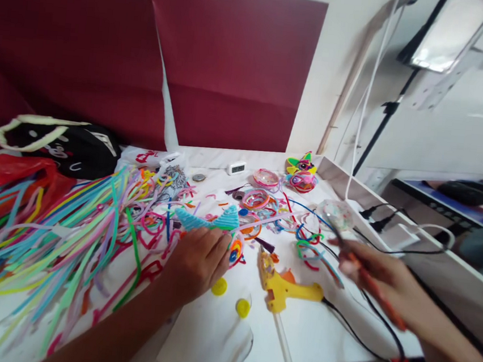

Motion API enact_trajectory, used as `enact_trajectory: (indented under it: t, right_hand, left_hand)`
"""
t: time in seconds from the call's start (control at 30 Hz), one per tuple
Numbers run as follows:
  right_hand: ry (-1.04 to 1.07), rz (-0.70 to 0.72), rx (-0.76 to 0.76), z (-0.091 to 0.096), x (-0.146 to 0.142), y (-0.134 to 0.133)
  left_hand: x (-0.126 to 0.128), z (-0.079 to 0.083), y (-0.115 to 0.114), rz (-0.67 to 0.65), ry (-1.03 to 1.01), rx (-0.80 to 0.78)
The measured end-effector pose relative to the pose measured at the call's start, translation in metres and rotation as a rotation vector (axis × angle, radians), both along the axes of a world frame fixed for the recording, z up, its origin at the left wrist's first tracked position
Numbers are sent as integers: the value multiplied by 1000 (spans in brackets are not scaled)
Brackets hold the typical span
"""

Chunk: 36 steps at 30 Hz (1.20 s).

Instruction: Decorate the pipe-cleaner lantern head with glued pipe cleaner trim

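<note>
My left hand (199,262) is closed on a light-blue craft piece made of pipe cleaners (227,218), with two pointed tips standing above my fingers. Part of an orange, white and blue coil (235,251) shows beside my fingertips. On the right, my right hand (380,274) grips red-handled pliers (373,293), blurred, their dark jaws pointing up and left over the table. A yellow glue gun (284,290) lies between my hands, a clear glue stick (284,344) at its rear. Two yellow coiled discs (243,308) rest near my left wrist.
Many loose pipe cleaners (86,234) cover the left side. Coiled rings (257,199) and a small white digital clock (237,168) stand behind. A black bag (71,147) sits at back left. Black cables and a power strip (394,235) line the right edge.
</note>
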State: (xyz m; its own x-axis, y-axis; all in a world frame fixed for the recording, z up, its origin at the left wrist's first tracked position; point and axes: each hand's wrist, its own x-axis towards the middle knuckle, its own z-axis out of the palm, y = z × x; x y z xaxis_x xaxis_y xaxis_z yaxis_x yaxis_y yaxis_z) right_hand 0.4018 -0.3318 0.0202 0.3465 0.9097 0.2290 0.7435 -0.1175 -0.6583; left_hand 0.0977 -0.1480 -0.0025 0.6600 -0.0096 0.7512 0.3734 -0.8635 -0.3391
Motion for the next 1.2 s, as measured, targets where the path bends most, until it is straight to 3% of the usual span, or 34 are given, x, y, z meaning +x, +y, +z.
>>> enact_trajectory:
  t: [0.1, 0.27, 0.57, 1.2]
  right_hand:
    - [10, 247, -183, -4, -42, 3]
    - [-49, 360, -207, -12, -79, 27]
    - [-128, 417, -237, -17, -88, 65]
    - [-140, 432, -219, -22, -88, 70]
  left_hand:
    - [-1, 0, -1, 11, 2, -7]
    - [-1, -1, -2, 27, 2, -19]
    - [0, -1, -3, 32, -20, -14]
    - [-1, -3, -3, -6, -12, -55]
